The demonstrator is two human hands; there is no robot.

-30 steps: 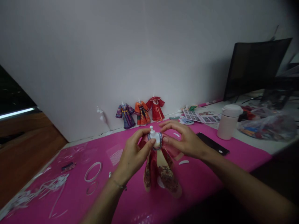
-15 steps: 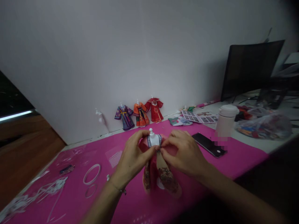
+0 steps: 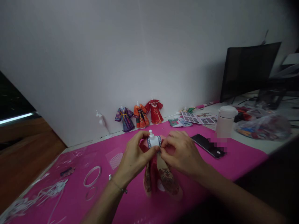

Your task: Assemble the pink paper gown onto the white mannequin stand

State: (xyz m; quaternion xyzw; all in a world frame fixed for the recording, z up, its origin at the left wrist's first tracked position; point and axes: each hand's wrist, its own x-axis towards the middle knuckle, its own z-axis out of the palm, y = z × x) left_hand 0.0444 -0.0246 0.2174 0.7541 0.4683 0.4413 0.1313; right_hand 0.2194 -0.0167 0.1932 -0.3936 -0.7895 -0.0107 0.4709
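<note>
A small white mannequin [image 3: 154, 141] stands between my hands, dressed in a doll robe [image 3: 167, 177] with pink cloth, a dotted grey trim at the neckline and long beige panels with a dark pattern. My left hand [image 3: 135, 155] wraps the robe's left side, its thumb pressed on the front at chest height. On the other side, my right hand [image 3: 179, 151] pinches the robe's front edge between thumb and fingers, close to the left thumb. The fingertips hide whatever small part lies between them.
Three dressed doll forms in purple [image 3: 125, 118], orange [image 3: 140, 115] and red [image 3: 154, 111] lean on the wall. A bare white form [image 3: 100, 118] stands left of them. Tape rolls [image 3: 92, 176] lie left on the pink mat [image 3: 126, 205]; a phone [image 3: 207, 145] and white bottle [image 3: 225, 121] are right.
The view has shifted slightly. Both hands keep their grip on the robe, with only small finger movement at its front.
</note>
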